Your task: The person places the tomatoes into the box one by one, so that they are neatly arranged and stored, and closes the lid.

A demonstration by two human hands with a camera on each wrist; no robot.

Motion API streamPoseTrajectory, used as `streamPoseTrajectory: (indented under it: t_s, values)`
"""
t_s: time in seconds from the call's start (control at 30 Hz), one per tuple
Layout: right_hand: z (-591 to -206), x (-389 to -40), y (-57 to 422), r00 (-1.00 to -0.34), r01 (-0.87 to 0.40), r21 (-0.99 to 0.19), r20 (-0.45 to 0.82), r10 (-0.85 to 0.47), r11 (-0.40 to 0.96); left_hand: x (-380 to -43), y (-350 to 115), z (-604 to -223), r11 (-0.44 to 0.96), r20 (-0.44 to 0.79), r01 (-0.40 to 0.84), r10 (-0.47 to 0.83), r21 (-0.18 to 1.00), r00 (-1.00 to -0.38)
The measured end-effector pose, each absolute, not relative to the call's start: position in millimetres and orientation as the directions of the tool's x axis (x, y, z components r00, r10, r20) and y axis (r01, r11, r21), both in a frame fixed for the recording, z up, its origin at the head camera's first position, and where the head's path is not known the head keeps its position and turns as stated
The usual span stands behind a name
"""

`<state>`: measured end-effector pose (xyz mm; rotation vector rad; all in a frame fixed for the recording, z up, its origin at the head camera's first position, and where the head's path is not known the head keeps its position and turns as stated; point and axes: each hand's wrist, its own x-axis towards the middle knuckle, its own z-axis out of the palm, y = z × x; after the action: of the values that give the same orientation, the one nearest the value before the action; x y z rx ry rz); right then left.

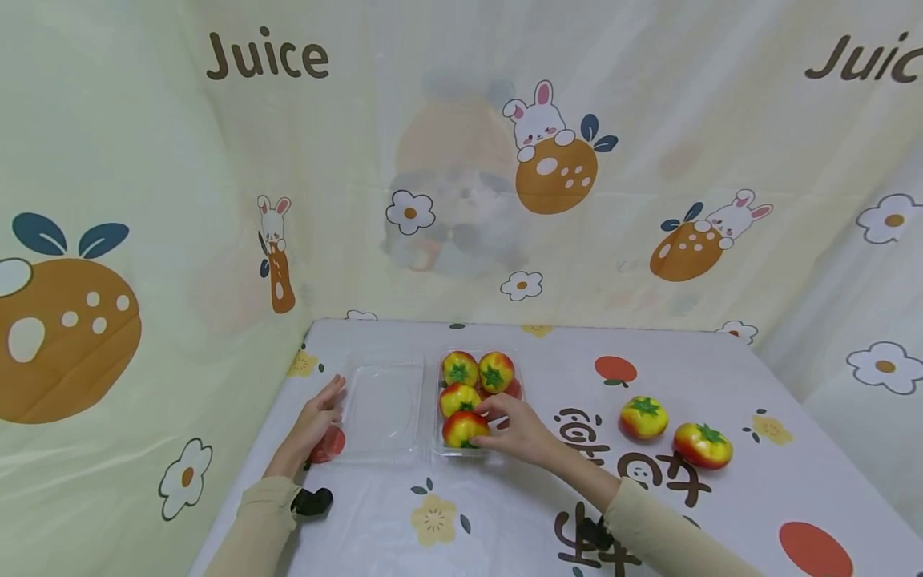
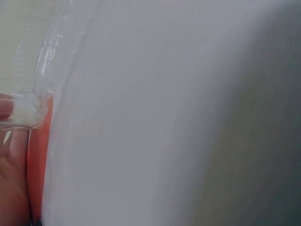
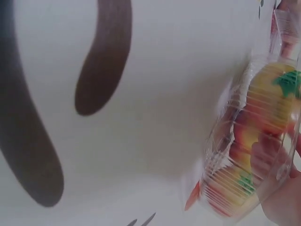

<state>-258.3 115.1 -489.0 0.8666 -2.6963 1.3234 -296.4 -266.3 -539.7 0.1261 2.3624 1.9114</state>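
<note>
A clear plastic clamshell box lies unfolded, its lid (image 1: 382, 409) on the left and its filled half (image 1: 437, 433) on the right. Several red-and-yellow fruits with green leafy tops sit in the filled half, such as one fruit (image 1: 459, 369) at the far end. My right hand (image 1: 515, 429) grips the nearest fruit (image 1: 461, 429) between thumb and fingers, inside the box's near end. In the right wrist view, these fingers show through the ribbed clear wall (image 3: 235, 136). My left hand (image 1: 317, 421) rests at the lid's left edge, fingers extended.
Two more such fruits, a rounder one (image 1: 644, 417) and a tilted one (image 1: 703, 445), lie on the table to the right. A printed white cloth (image 1: 375, 521) covers the table. Patterned curtains (image 1: 339, 152) stand behind and at both sides.
</note>
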Motion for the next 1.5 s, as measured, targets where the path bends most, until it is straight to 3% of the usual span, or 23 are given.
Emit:
streamPoseTrajectory:
  t_s: [0.4, 0.77, 0.97, 1.13, 1.3, 1.5]
  values:
    - [-463, -265, 145, -0.884, -0.434, -0.731, 0.236, -0.402, 0.526, -296, -266, -540, 0.195, -0.02, 0.006, 0.13, 0.981, -0.991]
    - [-435, -287, 252, -0.929, -0.367, -0.585, 0.272, -0.252, 0.723, -295, -265, -539, 0.2, -0.025, 0.003, 0.136, 0.98, -0.99]
    - [-441, -287, 317, -0.982, -0.188, -0.535, 0.12, -0.146, 0.824, -293, -265, -536, 0.203, -0.018, 0.01, 0.134, 0.979, -0.991]
    - [-458, -278, 353, -0.99, -0.117, -0.514, -0.007, -0.14, 0.85, -292, -265, -536, 0.209, -0.021, 0.008, 0.136, 0.978, -0.991]
    - [-469, -272, 366, -0.984, -0.073, -0.57, -0.095, -0.153, 0.819, -292, -266, -536, 0.22, -0.037, -0.007, 0.132, 0.975, -0.991]
    - [-468, -269, 367, -0.981, -0.077, -0.587, -0.101, -0.167, 0.806, -295, -265, -536, 0.225, -0.037, -0.007, 0.132, 0.974, -0.991]
